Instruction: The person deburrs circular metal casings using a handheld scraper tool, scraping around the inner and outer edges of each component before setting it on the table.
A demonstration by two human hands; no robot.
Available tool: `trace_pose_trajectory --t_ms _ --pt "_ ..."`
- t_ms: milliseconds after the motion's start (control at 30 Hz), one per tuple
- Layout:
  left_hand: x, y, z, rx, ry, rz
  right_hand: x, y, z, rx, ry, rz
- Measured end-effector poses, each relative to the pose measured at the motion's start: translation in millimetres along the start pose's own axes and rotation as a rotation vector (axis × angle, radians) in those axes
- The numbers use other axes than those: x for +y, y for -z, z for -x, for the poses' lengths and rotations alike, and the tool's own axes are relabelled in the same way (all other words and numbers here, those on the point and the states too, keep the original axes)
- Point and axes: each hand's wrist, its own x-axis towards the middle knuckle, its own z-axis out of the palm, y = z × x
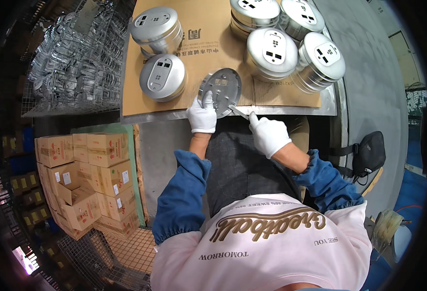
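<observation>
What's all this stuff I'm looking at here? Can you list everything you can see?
Round metal disc: one, grey, tilted at the bench edge, held in the left hand.
Thin metal tool: one, silvery, in the right hand, tip against the disc's rim.
Stacks of round metal parts: six, silver, two at left and four at right on the cardboard.
Cardboard sheet: one, brown, covering the bench top.
Wire basket: one, full of silvery parts, left of the bench.
Cardboard boxes: a pile, brown, on the floor at lower left.
Bag: one, black, at right.
Left hand: white glove, grip on the disc.
Right hand: white glove, grip on the tool.
</observation>
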Motion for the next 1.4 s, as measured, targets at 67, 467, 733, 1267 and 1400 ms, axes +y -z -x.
trace_pose_trajectory --t_ms 67,467,733,1267,1400 --pt "-6.9 -1.8 2.9 0.047 0.016 -0.021 3.7 -26.0 8.4 0.111 -0.019 -0.025" --pt "10.0 3.1 11.1 0.042 -0.039 -0.111 18.3 33.3 0.4 0.025 -0.022 -0.107" --pt "5.5 1.1 12.7 -0.002 -0.248 -0.274 8.3 37.8 -15.0 -0.023 0.022 -0.069" --pt "3.5 -1.0 8.7 0.044 -0.037 -0.072 -5.8 -9.1 3.4 -0.022 -0.066 0.035" --pt "8.5 -3.0 9.8 0.091 -0.013 -0.106 10.1 -27.9 10.0 0.159 -0.086 -0.099"
